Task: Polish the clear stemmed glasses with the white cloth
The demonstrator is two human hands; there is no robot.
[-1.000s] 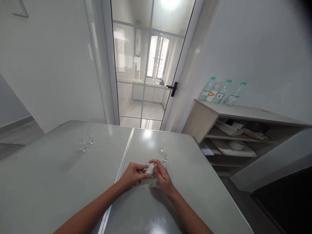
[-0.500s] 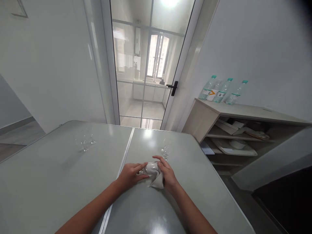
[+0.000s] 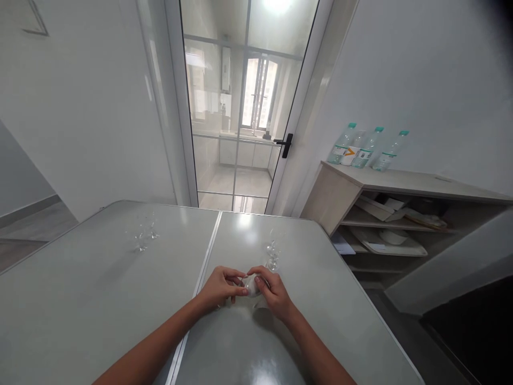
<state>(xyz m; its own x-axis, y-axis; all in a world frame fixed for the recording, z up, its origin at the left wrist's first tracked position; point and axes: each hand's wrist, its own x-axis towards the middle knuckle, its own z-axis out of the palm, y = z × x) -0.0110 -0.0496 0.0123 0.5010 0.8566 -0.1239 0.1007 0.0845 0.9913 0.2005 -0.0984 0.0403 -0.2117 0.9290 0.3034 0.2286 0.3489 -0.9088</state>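
Note:
Both my hands meet over the middle of the grey table point(image 3: 100, 299). My left hand point(image 3: 221, 287) grips a clear glass point(image 3: 251, 286) from the left, fingers curled round it. My right hand point(image 3: 274, 293) presses a white cloth point(image 3: 259, 302) against the glass from the right, fingers closed on it. The cloth hides most of the glass. Just beyond my right hand a clear stemmed glass point(image 3: 272, 251) stands upright on the table.
Two more clear glasses point(image 3: 144, 236) stand at the table's far left. A glass door with a black handle point(image 3: 284, 144) is behind the table. A wooden shelf unit point(image 3: 401, 208) at the right carries three water bottles point(image 3: 366, 148) and papers.
My hands have turned the glass in the cloth; the cloth hung lower at the right half a second ago and is now bunched tighter between my fingers.

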